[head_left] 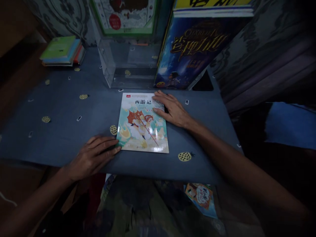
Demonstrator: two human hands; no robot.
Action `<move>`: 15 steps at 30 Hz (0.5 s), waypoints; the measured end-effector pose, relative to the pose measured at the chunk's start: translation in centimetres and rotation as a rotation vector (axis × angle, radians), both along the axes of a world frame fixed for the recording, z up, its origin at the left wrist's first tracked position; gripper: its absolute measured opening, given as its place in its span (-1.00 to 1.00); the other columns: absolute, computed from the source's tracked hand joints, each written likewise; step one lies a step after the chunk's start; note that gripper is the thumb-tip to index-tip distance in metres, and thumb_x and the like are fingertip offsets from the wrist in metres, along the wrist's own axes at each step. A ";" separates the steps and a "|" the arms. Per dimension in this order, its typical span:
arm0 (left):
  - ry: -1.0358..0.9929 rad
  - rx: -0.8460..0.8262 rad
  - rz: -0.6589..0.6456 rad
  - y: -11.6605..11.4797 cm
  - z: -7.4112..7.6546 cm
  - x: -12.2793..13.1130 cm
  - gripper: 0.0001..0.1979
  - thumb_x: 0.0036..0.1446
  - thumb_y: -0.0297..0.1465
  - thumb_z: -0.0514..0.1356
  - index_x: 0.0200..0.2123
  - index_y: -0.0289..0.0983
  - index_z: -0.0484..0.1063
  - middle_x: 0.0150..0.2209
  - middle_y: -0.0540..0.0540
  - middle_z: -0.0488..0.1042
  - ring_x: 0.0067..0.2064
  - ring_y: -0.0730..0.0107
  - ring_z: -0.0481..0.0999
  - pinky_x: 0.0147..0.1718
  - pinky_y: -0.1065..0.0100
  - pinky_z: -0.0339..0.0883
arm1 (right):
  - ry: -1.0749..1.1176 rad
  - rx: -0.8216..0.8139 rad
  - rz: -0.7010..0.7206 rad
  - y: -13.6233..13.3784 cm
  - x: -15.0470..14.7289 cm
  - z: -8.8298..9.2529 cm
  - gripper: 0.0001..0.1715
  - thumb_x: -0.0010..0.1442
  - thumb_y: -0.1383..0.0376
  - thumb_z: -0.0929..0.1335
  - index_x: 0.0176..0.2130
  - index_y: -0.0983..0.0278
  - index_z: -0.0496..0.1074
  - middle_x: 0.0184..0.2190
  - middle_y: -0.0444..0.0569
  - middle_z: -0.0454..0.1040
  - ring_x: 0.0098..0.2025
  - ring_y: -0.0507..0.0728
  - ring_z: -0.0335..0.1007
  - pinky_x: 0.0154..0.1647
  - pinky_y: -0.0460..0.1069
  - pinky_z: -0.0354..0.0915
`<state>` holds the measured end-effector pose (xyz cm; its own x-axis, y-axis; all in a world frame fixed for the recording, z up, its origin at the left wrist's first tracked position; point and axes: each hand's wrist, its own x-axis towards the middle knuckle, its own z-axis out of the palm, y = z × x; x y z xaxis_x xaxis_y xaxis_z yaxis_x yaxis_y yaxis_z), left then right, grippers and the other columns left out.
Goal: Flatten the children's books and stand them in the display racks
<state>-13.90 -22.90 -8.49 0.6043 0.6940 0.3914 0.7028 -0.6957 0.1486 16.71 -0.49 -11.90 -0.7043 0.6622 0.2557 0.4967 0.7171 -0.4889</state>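
Observation:
A thin paperback book (138, 131) with a pale green cover, black Chinese title and a cartoon figure holding a staff lies closed and face up on the table. My right hand (172, 110) rests over its upper right corner, fingers stretched across the cover. At the lower left corner, my left hand (95, 156) lies palm down on the tablecloth, its extended fingertips touching the book's edge. Neither hand is wrapped around anything.
A dark blue cloth with pineapple prints covers the table (61, 138). Behind the book stands a clear acrylic rack (108, 65) holding a tall blue book (197, 49) and a green-bordered book (128, 32). Stacked books (59, 51) sit back left. Another book (201, 197) is below the front edge.

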 end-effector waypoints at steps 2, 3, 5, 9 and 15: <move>-0.020 -0.015 -0.001 -0.1 0.1 0.0 -0.63 0.34 -0.50 0.18 0.19 -0.23 0.40 0.07 -0.20 0.57 0.11 0.19 0.54 0.00 0.14 0.43 | 0.019 0.015 -0.021 -1.0 -0.5 0.4 -0.35 0.39 -0.07 0.23 0.27 0.23 0.35 0.38 0.17 0.27 0.47 0.37 0.05 0.42 0.47 -0.04; -0.024 -0.034 0.005 -0.1 0.1 0.0 -0.61 0.33 -0.50 0.18 0.20 -0.22 0.39 0.08 -0.20 0.57 0.11 0.19 0.54 0.00 0.13 0.44 | 0.033 0.022 -0.019 -1.9 -0.9 0.7 -0.40 0.40 -0.02 0.24 0.27 0.21 0.36 0.37 0.15 0.29 0.46 0.37 0.06 0.42 0.49 -0.06; -0.034 -0.056 0.019 -0.1 0.1 0.1 -0.61 0.33 -0.51 0.17 0.20 -0.21 0.39 0.08 -0.19 0.57 0.11 0.18 0.55 0.00 0.14 0.45 | 0.049 0.016 0.049 -4.5 -2.2 1.6 -0.49 0.42 0.10 0.25 0.27 0.15 0.36 0.35 0.07 0.33 0.46 0.34 0.09 0.44 0.49 -0.09; -0.065 -0.028 0.017 -0.1 0.1 0.3 -0.64 0.32 -0.52 0.18 0.16 -0.24 0.42 0.04 -0.20 0.60 0.11 0.19 0.54 0.01 0.15 0.45 | 0.009 -0.062 0.429 -10.3 -5.1 3.4 -0.52 0.47 0.22 0.21 0.31 0.14 0.33 0.29 0.04 0.42 0.41 0.19 0.21 0.49 0.33 -0.02; -0.084 -0.041 0.054 -0.2 0.0 0.6 -0.67 0.28 -0.53 0.19 0.09 -0.22 0.46 -0.04 -0.18 0.61 0.13 0.16 0.51 0.02 0.15 0.44 | -0.069 -0.073 0.520 -11.7 -7.9 4.0 -0.42 0.49 0.11 0.22 0.34 0.36 0.25 0.38 0.21 0.27 0.46 0.20 0.08 0.51 0.24 -0.01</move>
